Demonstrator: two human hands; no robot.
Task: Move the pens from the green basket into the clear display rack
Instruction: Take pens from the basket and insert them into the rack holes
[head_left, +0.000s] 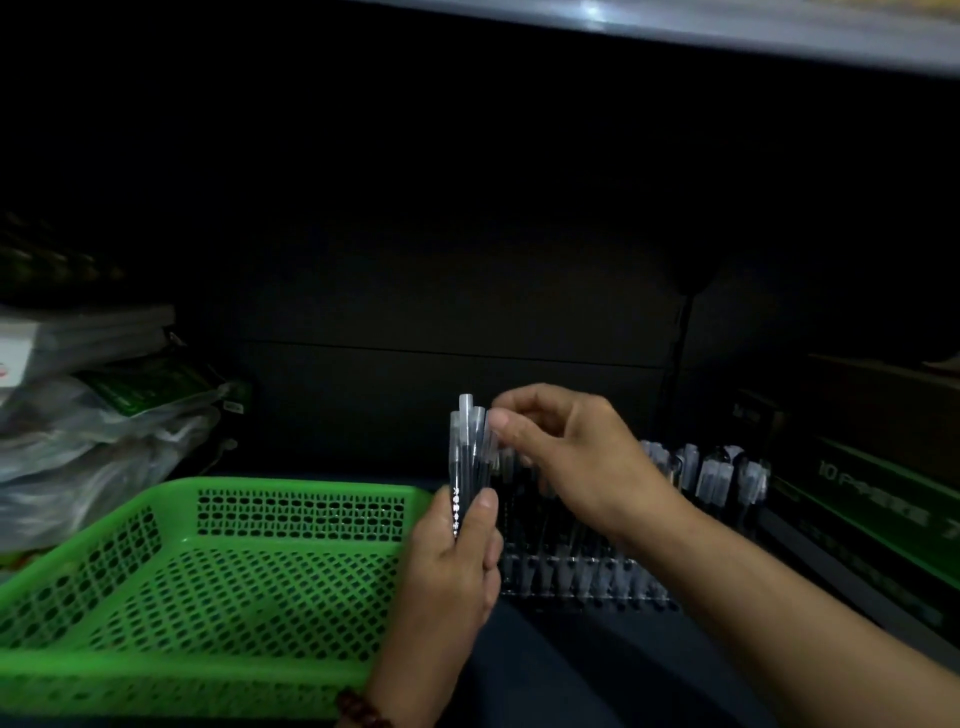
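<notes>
pens (464, 448) gripped upright by left hand (451, 564), right of green basket (291, 484) | 1 top pinched by right hand (566, 457)

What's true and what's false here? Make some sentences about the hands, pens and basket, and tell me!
1. The left hand holds a bunch of pens upright. True.
2. The right hand lies flat in the basket. False: it is up at the pen tops, pinching one.
3. The basket is red. False: it is green.
4. The rack already has pens standing in it. True.
</notes>
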